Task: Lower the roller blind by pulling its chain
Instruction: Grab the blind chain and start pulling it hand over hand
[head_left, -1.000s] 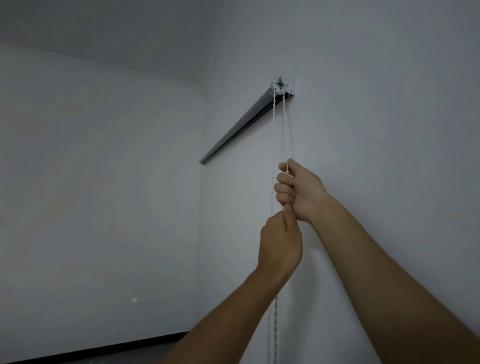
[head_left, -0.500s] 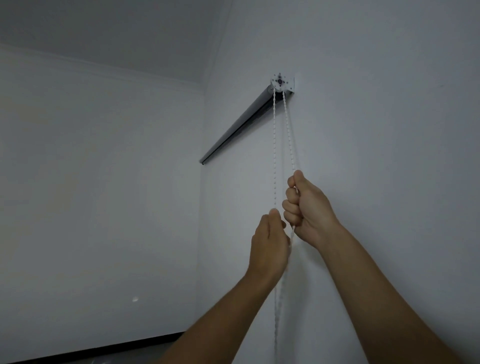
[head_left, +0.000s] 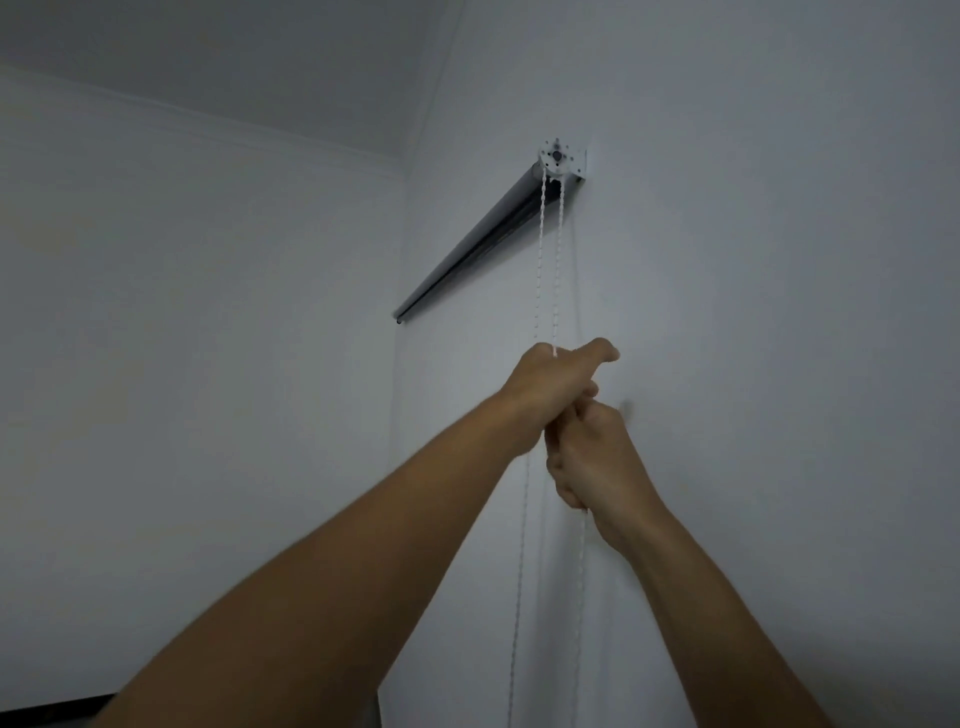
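The roller blind (head_left: 483, 247) sits rolled up high on the wall, its white chain (head_left: 540, 260) hanging in two strands from the end bracket (head_left: 558, 156) (no writing legible there). The left hand (head_left: 553, 382) grips the chain above; the right hand (head_left: 592, 457) clutches it just below, touching.

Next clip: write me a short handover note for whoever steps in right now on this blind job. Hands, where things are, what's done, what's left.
Left hand: upper grip, reaching up to the right-hand strand of the chain; thumb sticks out.
Right hand: directly below the left, fingers curled round that strand.
Chain: two strands hang from the bracket at the near end of the blind; the left strand drops free past the left wrist.
Done: both hands are on the chain.
Left: the blind looks fully rolled up on the wall; pull the chain until it is down.
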